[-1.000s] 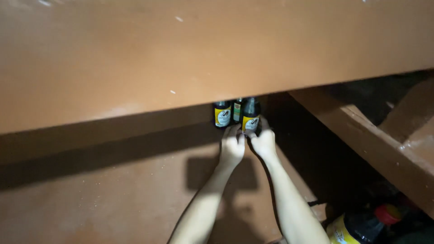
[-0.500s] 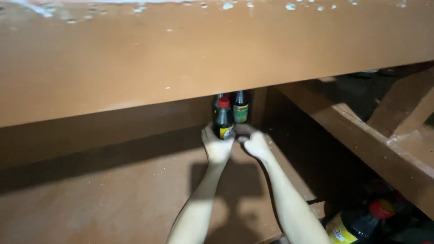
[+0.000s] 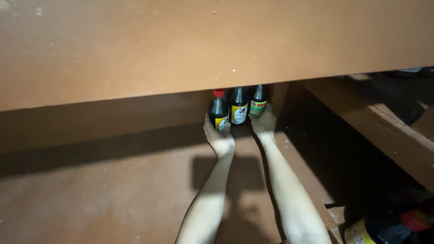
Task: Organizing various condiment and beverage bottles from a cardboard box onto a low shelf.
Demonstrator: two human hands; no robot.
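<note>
Both arms are stretched deep under the overhanging brown wooden board (image 3: 181, 49), out onto the lower brown wooden shelf (image 3: 113, 194). The left hand (image 3: 219, 138) is wrapped round the foot of a small dark glass bottle with a red cap and a yellow-and-white label (image 3: 219, 113), fingers curled behind it and thumb on the near side. The right hand (image 3: 263, 123) sits at the base of a slim dark bottle with a green and red label (image 3: 258, 101); it looks to be cupping it, though I cannot tell how firmly, since the fingers go into shadow. Between those two stands a third dark bottle with a white and yellow label (image 3: 238, 107), touched by neither hand as far as I can see. All three stand upright, close together, at the very back of the shelf against the dim rear wall. To my eye this is the handling stage at the back row, with a grip on the two outer bottles. Any shift here wants care: keep them upright and clear of the middle one, with little headroom under the board. Down at the lower right, a larger dark bottle with a red cap and yellow label (image 3: 384, 228) lies well apart.
</note>
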